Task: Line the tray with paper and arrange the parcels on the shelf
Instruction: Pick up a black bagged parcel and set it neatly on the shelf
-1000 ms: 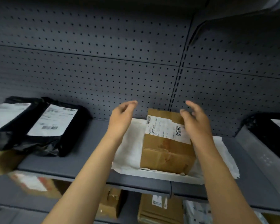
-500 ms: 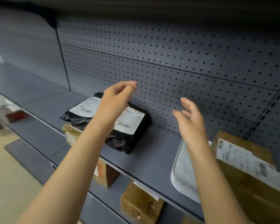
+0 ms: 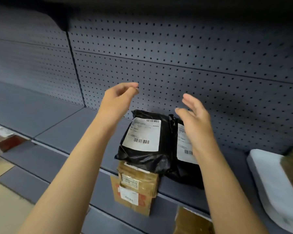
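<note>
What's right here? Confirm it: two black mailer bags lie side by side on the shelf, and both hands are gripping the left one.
Not quite. The head view shows the two black bags side by side on the shelf, but the left hand and right hand are open above them, gripping nothing.

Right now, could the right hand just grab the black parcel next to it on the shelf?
Probably yes. The right hand is open and empty, hovering just above the right black parcel, with nothing between them. The other black parcel lies against its left side, so the fingers may have little room there.
</note>
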### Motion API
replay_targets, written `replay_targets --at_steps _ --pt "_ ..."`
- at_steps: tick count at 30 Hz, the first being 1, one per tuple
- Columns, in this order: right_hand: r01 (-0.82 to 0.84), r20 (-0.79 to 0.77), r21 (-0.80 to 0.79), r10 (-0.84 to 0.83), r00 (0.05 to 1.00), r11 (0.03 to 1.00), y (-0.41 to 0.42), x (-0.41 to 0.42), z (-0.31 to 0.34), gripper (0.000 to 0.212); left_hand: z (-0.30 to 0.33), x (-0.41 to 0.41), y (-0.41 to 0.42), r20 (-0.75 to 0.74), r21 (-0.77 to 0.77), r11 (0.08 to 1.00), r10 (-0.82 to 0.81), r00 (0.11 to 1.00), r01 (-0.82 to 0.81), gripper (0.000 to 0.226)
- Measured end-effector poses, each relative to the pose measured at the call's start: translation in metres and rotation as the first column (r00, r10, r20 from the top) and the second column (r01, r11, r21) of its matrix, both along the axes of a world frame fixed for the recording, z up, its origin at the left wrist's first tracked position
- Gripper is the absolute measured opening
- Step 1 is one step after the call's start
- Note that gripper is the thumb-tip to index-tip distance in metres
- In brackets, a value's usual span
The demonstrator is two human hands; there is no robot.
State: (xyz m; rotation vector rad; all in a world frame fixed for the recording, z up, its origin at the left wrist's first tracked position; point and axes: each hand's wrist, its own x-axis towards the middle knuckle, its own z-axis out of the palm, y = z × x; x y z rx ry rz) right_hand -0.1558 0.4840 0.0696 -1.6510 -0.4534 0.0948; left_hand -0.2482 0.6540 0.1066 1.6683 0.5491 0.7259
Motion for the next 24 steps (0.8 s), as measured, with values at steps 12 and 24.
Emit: replay_targets --at_steps 12,24 --pt "-0.006 -0.164 -0.301 -0.046 0.985 0.954 0.033 0.002 -0.054 0.062 -0.098 0.019 0.029 -0.253 -0.295 0.949 -0.189 0.949 0.11 0.093" --pt "-0.04 -0.186 -0.391 -0.036 0.982 0.92 0.035 0.006 -0.056 0.057 -0.109 0.017 0.031 -0.322 -0.37 0.916 -0.282 0.904 0.154 0.026"
